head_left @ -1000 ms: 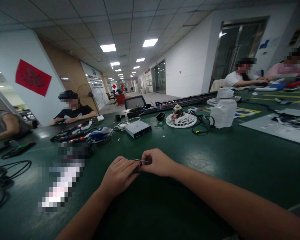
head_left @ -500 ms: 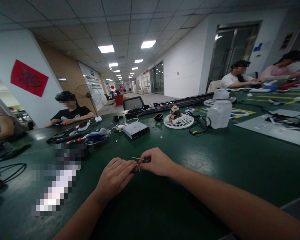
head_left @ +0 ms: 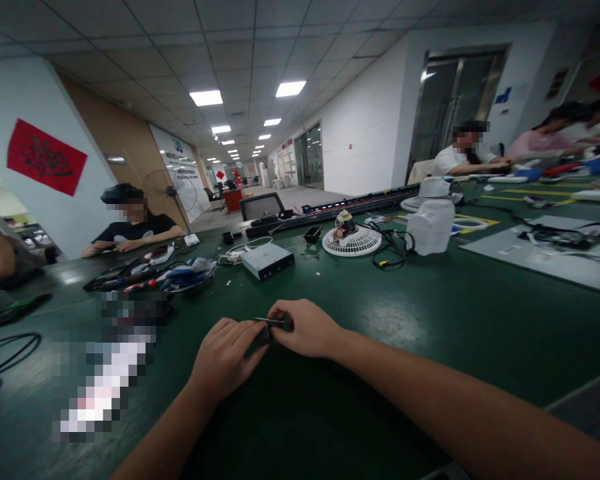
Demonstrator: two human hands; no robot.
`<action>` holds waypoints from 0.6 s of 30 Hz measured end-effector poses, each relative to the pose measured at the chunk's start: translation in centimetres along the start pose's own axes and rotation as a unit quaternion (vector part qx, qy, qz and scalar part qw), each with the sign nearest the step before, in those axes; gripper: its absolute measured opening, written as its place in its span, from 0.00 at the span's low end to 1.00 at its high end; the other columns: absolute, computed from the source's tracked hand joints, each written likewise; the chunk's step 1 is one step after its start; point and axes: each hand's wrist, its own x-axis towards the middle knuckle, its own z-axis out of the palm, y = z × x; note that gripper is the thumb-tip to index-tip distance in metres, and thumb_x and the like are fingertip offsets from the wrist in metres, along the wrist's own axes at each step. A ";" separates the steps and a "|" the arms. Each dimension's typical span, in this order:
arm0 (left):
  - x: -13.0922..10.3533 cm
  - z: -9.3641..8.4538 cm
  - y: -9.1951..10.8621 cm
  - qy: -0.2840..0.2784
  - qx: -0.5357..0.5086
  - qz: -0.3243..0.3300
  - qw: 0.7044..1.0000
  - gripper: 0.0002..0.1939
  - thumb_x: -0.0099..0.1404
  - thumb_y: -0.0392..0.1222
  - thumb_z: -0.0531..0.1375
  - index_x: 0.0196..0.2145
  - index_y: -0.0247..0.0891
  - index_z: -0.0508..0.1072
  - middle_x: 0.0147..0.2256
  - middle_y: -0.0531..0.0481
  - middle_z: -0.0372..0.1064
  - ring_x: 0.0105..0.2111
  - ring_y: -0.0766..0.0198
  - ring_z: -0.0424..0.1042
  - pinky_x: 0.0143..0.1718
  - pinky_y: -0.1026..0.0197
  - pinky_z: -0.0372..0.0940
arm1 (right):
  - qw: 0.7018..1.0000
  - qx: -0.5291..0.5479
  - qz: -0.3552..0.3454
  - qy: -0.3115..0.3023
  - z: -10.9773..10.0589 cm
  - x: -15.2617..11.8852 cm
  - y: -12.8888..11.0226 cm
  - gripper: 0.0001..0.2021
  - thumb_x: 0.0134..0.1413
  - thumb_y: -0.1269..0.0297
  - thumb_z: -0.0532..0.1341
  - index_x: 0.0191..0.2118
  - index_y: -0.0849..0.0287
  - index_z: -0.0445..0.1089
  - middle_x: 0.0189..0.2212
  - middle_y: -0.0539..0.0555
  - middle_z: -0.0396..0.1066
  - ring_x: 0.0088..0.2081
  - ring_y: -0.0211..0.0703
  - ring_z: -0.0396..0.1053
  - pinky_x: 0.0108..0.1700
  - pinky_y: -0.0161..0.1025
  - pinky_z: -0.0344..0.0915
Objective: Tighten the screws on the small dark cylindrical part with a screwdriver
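Observation:
My left hand point(head_left: 224, 358) is closed around a small dark part point(head_left: 263, 335), most of which the fingers hide. Close against it on the right, my right hand point(head_left: 307, 328) pinches a thin metal rod point(head_left: 270, 321) between thumb and fingers. The rod lies almost level across the top of the dark part; whether it touches that part I cannot tell. Both hands are held above the green table point(head_left: 330, 400), fingertips nearly meeting.
Beyond my hands are a grey drive box point(head_left: 267, 260), a white fan grille with a motor point(head_left: 351, 241), a white housing point(head_left: 431, 227) and black cables point(head_left: 394, 257). Cloth and tools point(head_left: 187, 275) lie at left. One person point(head_left: 135, 227) sits across; others work at far right.
The whole view has swung slightly, so the table things appear shifted left. The hands stay together; the rod has tipped to nearly level and more of the dark part shows.

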 end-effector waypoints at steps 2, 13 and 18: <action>0.0 0.0 -0.1 0.002 0.000 -0.028 1.000 0.12 0.65 0.40 0.61 0.46 0.36 0.72 0.39 0.45 0.77 0.35 0.58 0.74 0.37 0.54 0.66 | 1.000 -0.010 0.007 0.021 -0.2 0.1 0.1 0.10 0.55 0.63 0.61 0.43 0.55 0.73 0.37 0.51 0.77 0.33 0.39 0.72 0.32 0.34 0.62; -0.4 0.0 -0.7 0.002 -0.012 -0.084 0.996 0.12 0.63 0.41 0.61 0.44 0.36 0.74 0.36 0.45 0.78 0.33 0.58 0.75 0.35 0.55 0.66 | 0.991 -0.114 -0.061 -0.025 -0.9 0.3 1.1 0.10 0.59 0.63 0.61 0.44 0.50 0.78 0.37 0.51 0.75 0.36 0.40 0.70 0.37 0.37 0.61; -0.3 0.0 -0.5 -0.005 -0.005 -0.058 0.998 0.12 0.63 0.41 0.61 0.44 0.36 0.74 0.35 0.45 0.77 0.33 0.57 0.75 0.35 0.55 0.66 | 0.983 -0.169 -0.065 -0.030 -1.2 0.2 0.9 0.11 0.60 0.62 0.60 0.46 0.50 0.78 0.37 0.53 0.75 0.38 0.42 0.71 0.38 0.37 0.61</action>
